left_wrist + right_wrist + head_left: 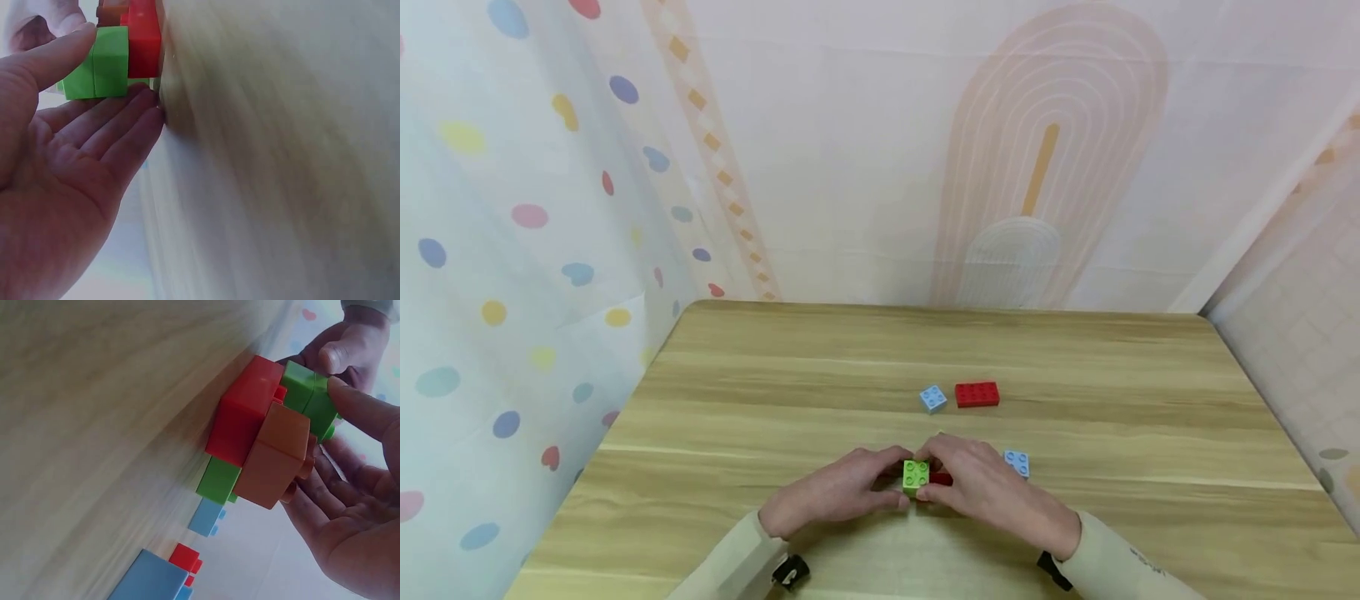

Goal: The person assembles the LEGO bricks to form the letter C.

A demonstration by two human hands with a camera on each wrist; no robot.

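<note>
1. At the left of the grip, pinches with the left hand [838, 492]: thumb at the near edge, fairly straight fingers along the far side.
2. Inside the grip, between both hands, holds a stacked pair of lime-green square plastic bricks [916, 475], studs up, with a seam across the middle. Judging by the pose, looks busy with seating or squaring this pair, not with carrying it.
3. Directly under the grip, shows a red oblong plastic brick [240, 415] down at the wood-grain tabletop [760, 392], apparently bearing the green pair at its left end.
4. Just beyond the grip, shows a single green plastic brick [219, 480]; cannot tell whether touching the red or apart. Farther beyond, shows a light-blue square plastic brick [933, 398].
5. Just right of the grip, shows a brown studded plastic brick [275, 456], apparently seated on the same red, with red studs exposed between brown and green.
6. Beyond the grip and rightward, shows a second red oblong plastic brick [977, 394], lying loose.
7. At the right of the grip, pinches the same green pair with the right hand [981, 479]. Probably calls next for even downward pressure, then a check for gaps before letting go.
8. Past the right hand, shows a second light-blue square plastic brick [1017, 462], untouched.
</note>
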